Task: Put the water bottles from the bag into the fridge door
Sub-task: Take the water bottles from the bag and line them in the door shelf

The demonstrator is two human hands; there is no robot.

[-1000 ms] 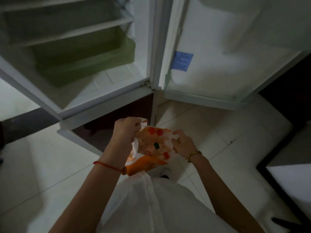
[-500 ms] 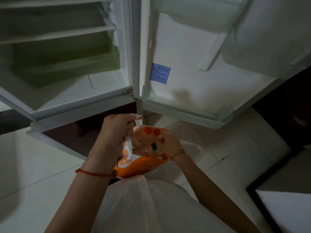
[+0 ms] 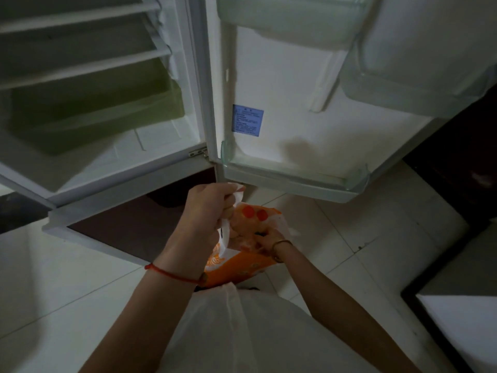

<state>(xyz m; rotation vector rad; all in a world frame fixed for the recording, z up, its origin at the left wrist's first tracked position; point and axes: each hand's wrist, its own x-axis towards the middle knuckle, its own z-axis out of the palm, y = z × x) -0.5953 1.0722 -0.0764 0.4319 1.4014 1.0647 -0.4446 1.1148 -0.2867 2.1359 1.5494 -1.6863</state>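
Note:
An orange and white plastic bag hangs at waist height in front of me. My left hand is closed around its white handle, holding it up. My right hand is down inside the bag's mouth, fingers curled among red bottle caps; whether it grips a bottle I cannot tell. The fridge door stands open ahead, and its bottom door shelf has nothing in it, just above my hands.
The fridge body is open at the left, with white shelves and a green drawer. Upper clear door bins hang at top right. A white tiled floor lies below. A dark-framed piece of furniture stands at the right.
The view has swung up and closer to the fridge door. My right hand has gone from the bag's outer edge deeper into the bag. My left hand keeps hold of the handle.

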